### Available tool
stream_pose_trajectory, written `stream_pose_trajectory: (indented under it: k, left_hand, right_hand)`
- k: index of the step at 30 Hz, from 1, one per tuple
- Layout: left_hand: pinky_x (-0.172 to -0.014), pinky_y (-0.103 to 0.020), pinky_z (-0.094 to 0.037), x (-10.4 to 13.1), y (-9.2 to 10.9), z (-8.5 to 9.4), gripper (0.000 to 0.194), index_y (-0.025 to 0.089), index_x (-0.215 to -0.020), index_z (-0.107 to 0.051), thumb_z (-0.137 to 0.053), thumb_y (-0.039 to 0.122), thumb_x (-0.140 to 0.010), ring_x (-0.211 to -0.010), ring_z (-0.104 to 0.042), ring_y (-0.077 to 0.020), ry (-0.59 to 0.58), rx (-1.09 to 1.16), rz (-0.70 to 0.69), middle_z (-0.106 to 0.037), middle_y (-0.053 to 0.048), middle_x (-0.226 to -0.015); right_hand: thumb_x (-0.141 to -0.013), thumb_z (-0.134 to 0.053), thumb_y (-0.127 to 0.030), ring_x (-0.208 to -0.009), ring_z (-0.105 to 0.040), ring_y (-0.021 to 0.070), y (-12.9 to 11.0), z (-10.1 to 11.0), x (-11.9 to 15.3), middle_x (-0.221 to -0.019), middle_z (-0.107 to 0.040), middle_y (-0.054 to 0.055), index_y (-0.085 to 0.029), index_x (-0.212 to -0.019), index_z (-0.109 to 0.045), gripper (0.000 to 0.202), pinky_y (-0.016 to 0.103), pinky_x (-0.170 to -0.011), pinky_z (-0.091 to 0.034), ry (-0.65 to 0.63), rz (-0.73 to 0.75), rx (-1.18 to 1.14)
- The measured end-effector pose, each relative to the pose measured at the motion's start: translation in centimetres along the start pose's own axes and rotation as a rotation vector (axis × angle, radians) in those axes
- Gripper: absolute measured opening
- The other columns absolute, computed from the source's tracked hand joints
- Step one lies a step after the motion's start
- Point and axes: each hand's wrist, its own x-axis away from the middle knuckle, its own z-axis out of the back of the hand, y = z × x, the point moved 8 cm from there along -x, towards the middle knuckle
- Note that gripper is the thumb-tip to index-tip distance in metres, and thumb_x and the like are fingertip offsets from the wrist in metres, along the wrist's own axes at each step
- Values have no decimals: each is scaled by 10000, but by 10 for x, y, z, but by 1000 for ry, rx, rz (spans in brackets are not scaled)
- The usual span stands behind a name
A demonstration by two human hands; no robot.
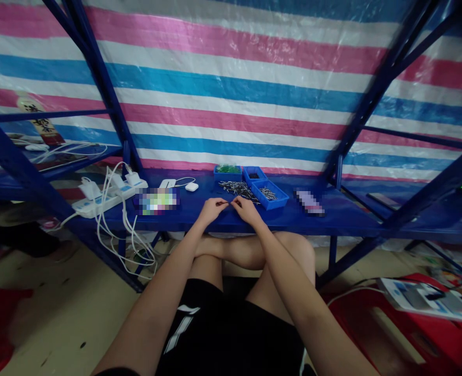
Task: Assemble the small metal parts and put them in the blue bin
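Note:
Both hands are close together over the front edge of the blue table [187, 219]. The fingers of my left hand [215, 208] are pinched, and what they hold is too small to make out. My right hand [245, 209] is pinched in the same way just beside it, its held item also unclear. Behind them lies a loose pile of small dark and silvery pieces [236, 190]. Right of the pile stands a blue bin [280, 202] with similar metal pieces. Another blue bin [252, 180] holds dark bits, and a third bin [223, 177] has green pieces.
A power strip [97, 204] with plugs and hanging white cables is at the left. A blurred phone [309, 202] lies right of the bins, a white case [192, 186] to their left. Blue metal posts [356, 115] flank the table; a red stool [371, 334] stands lower right.

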Motion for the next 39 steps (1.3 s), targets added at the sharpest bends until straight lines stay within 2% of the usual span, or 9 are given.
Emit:
stream_pose_trajectory:
  k: [17,24,32,39]
  left_hand:
    - [-687,-254,-445,0,-2,-1,278,159,-849,-692,-549,374,-746,-737,-615,-168,-1,3,2,-699,-41,-811]
    - [-737,-271,-460,-2,-3,2,310,151,-878,-689,-530,391,-762,-785,-617,-178,16,58,-18,-699,-56,-859]
    - [-768,-280,-466,-3,-7,1,307,145,-928,-681,-532,360,-768,-829,-623,-185,23,34,1,-695,-73,-914]
    - [-731,-265,-468,-1,-4,1,265,148,-903,-686,-553,313,-744,-784,-628,-178,13,-4,23,-701,-64,-869]
  right_hand:
    - [-862,-454,-302,-686,-557,125,0,0,0,-763,-631,16,-184,-838,-584,177,210,-648,-374,1,-5,10]
    - [-869,-434,-322,-664,-548,120,-1,0,0,-732,-617,4,-190,-834,-577,198,204,-632,-366,1,21,-12]
    - [-869,-433,-324,-670,-543,118,-1,0,0,-740,-618,3,-189,-841,-579,201,202,-636,-368,-8,19,-35]
    - [-863,-439,-325,-672,-537,119,-2,1,0,-762,-622,7,-190,-847,-578,195,209,-632,-363,6,20,-47]
